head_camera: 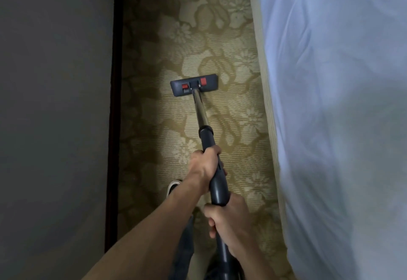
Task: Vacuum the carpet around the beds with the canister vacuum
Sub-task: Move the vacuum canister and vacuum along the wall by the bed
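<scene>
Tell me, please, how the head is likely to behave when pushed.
The head lies flat and wide on the carpet, so it probably slides without tipping. The metal-looking wand is likely stiff, steering it straight.

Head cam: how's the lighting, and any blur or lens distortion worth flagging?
Head view: dim overall, brightest on the carpet around the floor head; wall at left in shadow; bed sheet at right soft, nearly textureless; wide lens bows the baseboard and bed base; faint glint on the metal wand; left hand and right hand gripping the handle tube read sharp.
</scene>
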Available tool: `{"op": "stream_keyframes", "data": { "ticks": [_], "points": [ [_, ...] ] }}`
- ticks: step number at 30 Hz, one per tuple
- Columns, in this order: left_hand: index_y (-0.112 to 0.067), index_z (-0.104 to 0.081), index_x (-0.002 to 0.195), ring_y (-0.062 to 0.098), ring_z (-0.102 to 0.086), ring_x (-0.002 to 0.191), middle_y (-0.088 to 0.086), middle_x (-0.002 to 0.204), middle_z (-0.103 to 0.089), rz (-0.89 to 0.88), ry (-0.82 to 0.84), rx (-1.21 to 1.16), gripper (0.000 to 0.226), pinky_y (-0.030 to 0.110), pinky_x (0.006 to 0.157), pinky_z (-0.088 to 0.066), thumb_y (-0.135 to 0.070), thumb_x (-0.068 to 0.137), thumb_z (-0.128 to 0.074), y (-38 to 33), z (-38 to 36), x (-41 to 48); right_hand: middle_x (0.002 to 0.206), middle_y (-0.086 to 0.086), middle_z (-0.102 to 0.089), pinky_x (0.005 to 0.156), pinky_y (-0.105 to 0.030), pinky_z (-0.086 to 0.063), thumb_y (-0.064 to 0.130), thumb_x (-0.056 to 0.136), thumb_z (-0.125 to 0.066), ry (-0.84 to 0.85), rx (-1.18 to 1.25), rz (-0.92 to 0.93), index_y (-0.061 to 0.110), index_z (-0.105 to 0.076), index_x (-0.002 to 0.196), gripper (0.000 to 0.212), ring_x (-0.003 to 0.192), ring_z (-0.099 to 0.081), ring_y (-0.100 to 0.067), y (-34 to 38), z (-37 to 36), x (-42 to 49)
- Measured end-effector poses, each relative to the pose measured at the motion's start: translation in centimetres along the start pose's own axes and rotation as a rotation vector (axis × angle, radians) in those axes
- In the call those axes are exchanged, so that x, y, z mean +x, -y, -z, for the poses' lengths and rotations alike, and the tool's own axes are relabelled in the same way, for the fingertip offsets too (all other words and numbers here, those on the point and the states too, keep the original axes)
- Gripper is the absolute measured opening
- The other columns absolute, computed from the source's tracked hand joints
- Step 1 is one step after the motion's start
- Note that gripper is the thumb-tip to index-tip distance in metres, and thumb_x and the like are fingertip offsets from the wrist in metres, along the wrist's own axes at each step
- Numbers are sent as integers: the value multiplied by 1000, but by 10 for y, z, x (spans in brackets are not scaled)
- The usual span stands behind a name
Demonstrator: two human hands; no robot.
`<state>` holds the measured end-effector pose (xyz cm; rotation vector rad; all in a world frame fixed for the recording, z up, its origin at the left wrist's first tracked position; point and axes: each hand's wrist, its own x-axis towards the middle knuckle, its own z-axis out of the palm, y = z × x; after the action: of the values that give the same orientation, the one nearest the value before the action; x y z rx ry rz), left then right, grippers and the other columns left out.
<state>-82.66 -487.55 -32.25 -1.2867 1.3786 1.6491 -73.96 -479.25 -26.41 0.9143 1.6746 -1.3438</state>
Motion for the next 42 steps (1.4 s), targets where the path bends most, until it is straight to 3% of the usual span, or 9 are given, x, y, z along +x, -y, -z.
{"op": "stream_keyframes", "data": {
  "ticks": [7, 12, 19, 25, 37, 42],
  "points": [
    [-3, -61, 98, 25, -59, 51, 10, 66, -62, 14, -10, 3, 21, 40, 62, -58, -22, 89, -66, -34, 9, 2, 50, -14, -57, 43, -31, -40, -9, 72, -70, -25, 25, -72, 4, -61, 67, 16, 37, -49, -24, 37, -16, 5],
    [-5, -60, 97, 26, -58, 50, 9, 62, -61, -31, -14, -51, 23, 39, 61, -56, -23, 85, -67, -103, 16, 23, 53, -13, -56, 45, -33, -40, -1, 71, -68, 0, -14, 1, 4, -59, 71, 11, 40, -50, -26, 100, -30, 28],
    [-3, -59, 93, 26, -56, 47, 11, 64, -59, -79, -47, -113, 19, 38, 62, -54, -18, 85, -68, -198, 16, 55, 54, -12, -51, 43, -31, -39, -6, 72, -66, 26, 11, 97, 2, -57, 74, 12, 37, -43, -24, 187, -42, 73],
    [1, -60, 102, 27, -59, 48, 15, 69, -60, -70, -61, -118, 28, 36, 57, -53, -19, 86, -69, -256, 13, 95, 54, -10, -52, 42, -30, -40, -9, 75, -66, 52, 26, 113, 3, -58, 74, 14, 38, -44, -23, 241, -49, 119],
    [-2, -59, 94, 26, -56, 50, 10, 59, -58, -4, 8, -54, 20, 41, 64, -55, -18, 86, -67, -224, 49, 92, 52, -9, -53, 48, -35, -43, -4, 74, -69, -10, 44, 41, 3, -61, 75, 11, 42, -48, -24, 208, -91, 96],
    [-2, -58, 103, 26, -56, 49, 12, 63, -58, 5, 43, -17, 22, 38, 60, -54, -17, 88, -65, -183, 57, 73, 52, -10, -53, 42, -30, -40, -7, 75, -69, -49, 99, 18, 4, -58, 71, 15, 41, -47, -23, 173, -97, 65]
  ]
}}
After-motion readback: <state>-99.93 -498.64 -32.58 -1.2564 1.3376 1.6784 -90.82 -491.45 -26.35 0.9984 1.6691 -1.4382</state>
